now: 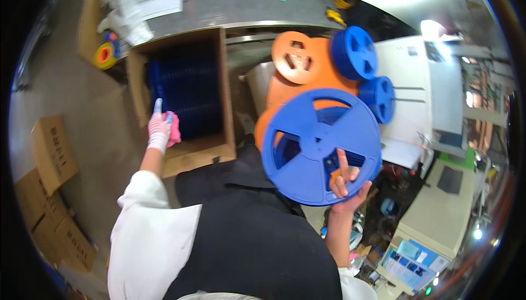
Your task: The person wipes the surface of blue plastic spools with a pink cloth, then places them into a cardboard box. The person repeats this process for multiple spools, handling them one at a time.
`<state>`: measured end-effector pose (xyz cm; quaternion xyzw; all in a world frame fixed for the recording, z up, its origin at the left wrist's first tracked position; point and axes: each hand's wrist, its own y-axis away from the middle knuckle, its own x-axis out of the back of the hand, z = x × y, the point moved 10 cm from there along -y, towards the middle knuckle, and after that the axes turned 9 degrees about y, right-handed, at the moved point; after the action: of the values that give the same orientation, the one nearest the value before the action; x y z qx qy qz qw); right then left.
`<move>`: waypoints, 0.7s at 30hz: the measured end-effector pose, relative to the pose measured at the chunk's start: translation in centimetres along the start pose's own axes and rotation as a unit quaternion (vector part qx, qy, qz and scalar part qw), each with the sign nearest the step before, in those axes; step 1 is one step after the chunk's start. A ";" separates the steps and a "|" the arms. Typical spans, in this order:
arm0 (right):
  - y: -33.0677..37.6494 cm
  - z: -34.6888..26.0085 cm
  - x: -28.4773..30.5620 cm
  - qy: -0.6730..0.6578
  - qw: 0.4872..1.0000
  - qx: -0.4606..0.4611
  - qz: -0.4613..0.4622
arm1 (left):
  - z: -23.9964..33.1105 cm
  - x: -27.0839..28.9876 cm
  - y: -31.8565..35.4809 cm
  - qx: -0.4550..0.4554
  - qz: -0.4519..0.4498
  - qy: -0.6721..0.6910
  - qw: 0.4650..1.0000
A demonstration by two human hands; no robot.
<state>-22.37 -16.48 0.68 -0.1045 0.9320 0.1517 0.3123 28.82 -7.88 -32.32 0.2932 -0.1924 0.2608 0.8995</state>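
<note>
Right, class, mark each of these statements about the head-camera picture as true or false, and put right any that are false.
1. The right hand holds a large blue reel. True.
2. The left hand is bare. False: it wears a whitish glove and holds a pink cloth.
3. The left hand is at the edge of an open cardboard box filled with blue items. True.
4. All the reels behind the blue one are green. False: orange reels and two smaller blue reels show there.
5. Closed cardboard boxes lie on the floor at the left. True.
</note>
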 end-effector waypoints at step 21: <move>0.9 -1.8 -1.1 -0.064 0.994 0.019 -0.092 | 30.0 -7.4 22.7 -0.657 -0.181 -0.127 0.721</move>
<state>-22.69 -16.18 2.89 -0.1736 0.8995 0.1110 0.3854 3.93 -13.68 -3.69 -0.3113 -0.3707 -0.1383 0.8640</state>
